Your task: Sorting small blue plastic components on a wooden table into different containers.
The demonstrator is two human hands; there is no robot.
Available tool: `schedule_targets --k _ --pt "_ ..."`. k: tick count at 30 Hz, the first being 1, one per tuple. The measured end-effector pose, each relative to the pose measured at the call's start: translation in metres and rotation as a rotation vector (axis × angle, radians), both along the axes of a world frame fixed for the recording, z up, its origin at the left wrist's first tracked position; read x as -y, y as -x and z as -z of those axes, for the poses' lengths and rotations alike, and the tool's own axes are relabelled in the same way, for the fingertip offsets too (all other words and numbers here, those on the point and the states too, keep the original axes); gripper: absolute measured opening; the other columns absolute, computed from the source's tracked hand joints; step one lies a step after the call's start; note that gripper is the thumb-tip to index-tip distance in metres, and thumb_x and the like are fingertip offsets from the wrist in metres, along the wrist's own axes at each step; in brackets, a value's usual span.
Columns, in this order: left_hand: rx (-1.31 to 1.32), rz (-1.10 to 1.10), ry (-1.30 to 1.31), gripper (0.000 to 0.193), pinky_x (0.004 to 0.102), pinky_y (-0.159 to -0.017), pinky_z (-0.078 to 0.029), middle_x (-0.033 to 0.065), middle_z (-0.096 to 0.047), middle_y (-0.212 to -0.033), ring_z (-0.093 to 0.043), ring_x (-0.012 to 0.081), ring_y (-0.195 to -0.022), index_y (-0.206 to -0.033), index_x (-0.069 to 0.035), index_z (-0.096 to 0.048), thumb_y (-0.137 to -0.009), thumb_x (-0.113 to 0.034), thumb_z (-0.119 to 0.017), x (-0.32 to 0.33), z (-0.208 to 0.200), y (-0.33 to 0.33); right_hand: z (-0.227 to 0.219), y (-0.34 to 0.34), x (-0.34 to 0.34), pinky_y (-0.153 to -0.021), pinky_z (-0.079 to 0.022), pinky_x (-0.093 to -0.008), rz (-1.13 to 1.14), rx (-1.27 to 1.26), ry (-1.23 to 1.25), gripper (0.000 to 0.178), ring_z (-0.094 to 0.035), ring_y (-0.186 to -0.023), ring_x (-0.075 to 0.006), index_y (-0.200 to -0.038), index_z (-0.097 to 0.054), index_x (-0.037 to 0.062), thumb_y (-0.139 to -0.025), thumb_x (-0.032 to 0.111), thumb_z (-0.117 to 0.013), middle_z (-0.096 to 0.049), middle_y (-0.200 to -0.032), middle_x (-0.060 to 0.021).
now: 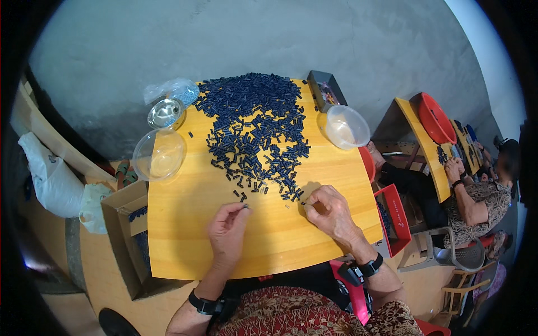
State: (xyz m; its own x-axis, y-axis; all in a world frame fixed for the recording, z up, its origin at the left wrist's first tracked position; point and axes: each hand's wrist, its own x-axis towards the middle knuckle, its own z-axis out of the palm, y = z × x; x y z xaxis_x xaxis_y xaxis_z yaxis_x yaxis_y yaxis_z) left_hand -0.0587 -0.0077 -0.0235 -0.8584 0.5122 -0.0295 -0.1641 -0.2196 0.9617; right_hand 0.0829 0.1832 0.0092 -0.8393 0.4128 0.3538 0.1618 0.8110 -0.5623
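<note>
A large pile of small black plastic pieces [249, 98] covers the far middle of the yellow table [190, 235] and thins out toward me. Just short of its near edge, my left hand [227, 231] pinches one small black piece [245, 206] between thumb and fingertips. My right hand [333, 217] is closed at the pile's near right edge, thumb and forefinger together. A dark speck shows at those fingertips, too small to make out. The hands are apart, both low over the tabletop.
Clear plastic bowls [159, 155] [347, 127] stand at both sides, with a metal bowl [166, 113] and plastic bag [174, 91] far left. A grey tray [327, 89] sits far right. A cardboard box [124, 246] and red box [397, 221] flank the table. Another person works at right.
</note>
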Motion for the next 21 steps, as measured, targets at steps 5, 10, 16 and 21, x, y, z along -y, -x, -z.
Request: schedule_targets --k 5,10,16,21 --pt "0.112 0.204 -0.053 0.014 0.0233 -0.084 -0.05 0.0066 -0.069 -0.097 -0.065 0.0108 -0.092 -0.103 0.004 -0.063 -0.09 0.0 -0.065 -0.009 -0.021 -0.026 -0.029 0.006 0.033 -0.075 -0.049 -0.0393 -0.083 -0.121 0.003 0.015 -0.06 -0.081 -0.0309 -0.081 -0.06 0.0026 -0.071 0.001 -0.071 -0.061 -0.084 -0.0127" --pt "0.086 0.269 -0.018 0.012 0.0261 -0.089 -0.051 0.0106 -0.07 -0.101 -0.066 0.0137 -0.096 -0.104 0.002 -0.061 -0.094 -0.002 -0.06 -0.006 -0.032 -0.029 -0.029 0.01 0.045 -0.072 -0.05 -0.0378 -0.15 -0.161 -0.048 0.02 -0.061 -0.082 -0.0307 -0.087 -0.061 0.002 -0.072 0.0 -0.074 -0.064 -0.088 -0.0136" --pt "-0.055 0.256 0.019 0.011 0.0238 -0.086 -0.05 0.0067 -0.069 -0.099 -0.065 0.011 -0.095 -0.103 0.003 -0.062 -0.093 -0.001 -0.062 -0.005 -0.037 -0.033 -0.037 0.009 0.049 -0.072 -0.05 -0.0373 -0.164 -0.16 0.01 0.016 -0.062 -0.08 -0.0293 -0.089 -0.062 0.0006 -0.076 -0.001 -0.071 -0.065 -0.087 -0.0129" --pt "-0.082 0.282 0.088 0.011 0.0226 -0.083 -0.05 0.0045 -0.068 -0.097 -0.063 0.0091 -0.093 -0.103 0.002 -0.063 -0.093 -0.003 -0.063 -0.009 -0.034 -0.029 -0.039 0.01 0.044 -0.072 -0.049 -0.0367 -0.215 -0.12 0.077 0.012 -0.061 -0.078 -0.0288 -0.089 -0.062 0.0007 -0.079 0.0 -0.069 -0.064 -0.083 -0.0119"
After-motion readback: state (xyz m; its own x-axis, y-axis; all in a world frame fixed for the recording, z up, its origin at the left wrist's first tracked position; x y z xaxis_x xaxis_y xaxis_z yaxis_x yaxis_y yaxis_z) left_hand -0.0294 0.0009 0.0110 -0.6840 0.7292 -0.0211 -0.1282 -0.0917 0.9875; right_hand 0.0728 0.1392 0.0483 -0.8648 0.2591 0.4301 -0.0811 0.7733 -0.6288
